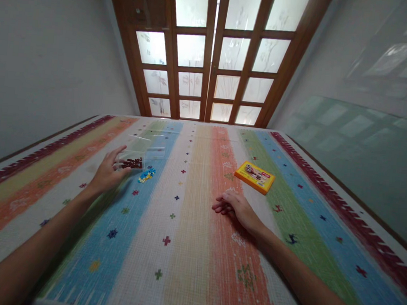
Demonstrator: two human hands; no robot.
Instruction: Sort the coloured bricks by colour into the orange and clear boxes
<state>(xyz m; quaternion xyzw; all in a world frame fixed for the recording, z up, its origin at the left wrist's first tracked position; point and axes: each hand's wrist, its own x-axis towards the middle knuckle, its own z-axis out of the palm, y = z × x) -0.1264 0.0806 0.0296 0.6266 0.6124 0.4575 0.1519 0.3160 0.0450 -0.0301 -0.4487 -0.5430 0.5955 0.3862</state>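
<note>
My left hand [110, 169] is at the left of the table, its thumb and fingers around the near left side of a clear plastic box [132, 154]. Dark brown small pieces [133, 162] lie inside this box. Just right of the thumb is a little pile of blue, yellow and white bits [147, 175], too small to name. My right hand [233, 206] rests on the orange stripe of the cloth with its fingers loosely bent and nothing in them. Beyond it, to the right, a yellow-orange flat box [254, 177] with a picture on its lid lies tilted on the cloth.
A striped, patterned tablecloth [165, 263] covers the table. Another clear compartment or lid [156, 152] stands beside the brown pieces. At the far end is a wooden door with glass panes [210, 77]; walls flank both sides, and a glass panel [360, 152] leans on the right.
</note>
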